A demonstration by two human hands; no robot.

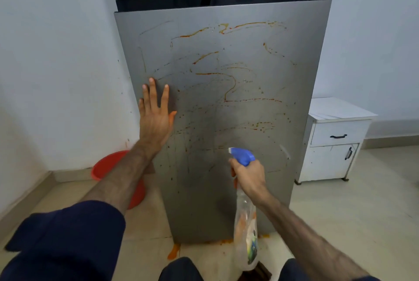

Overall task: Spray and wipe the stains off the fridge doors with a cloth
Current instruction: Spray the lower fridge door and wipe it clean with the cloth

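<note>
The grey lower fridge door is streaked and spattered with orange-brown stains over most of its face. My left hand lies flat on the door's left side with its fingers spread. It presses a dark cloth, whose edge shows beside the fingers. My right hand grips the neck of a clear spray bottle. The bottle's blue nozzle points at the lower middle of the door from close by.
A red plastic basin stands on the floor left of the fridge, against the wall. A white cabinet with a drawer stands to the right. Orange spill marks lie on the tiles at the fridge's base. My knees are at the bottom edge.
</note>
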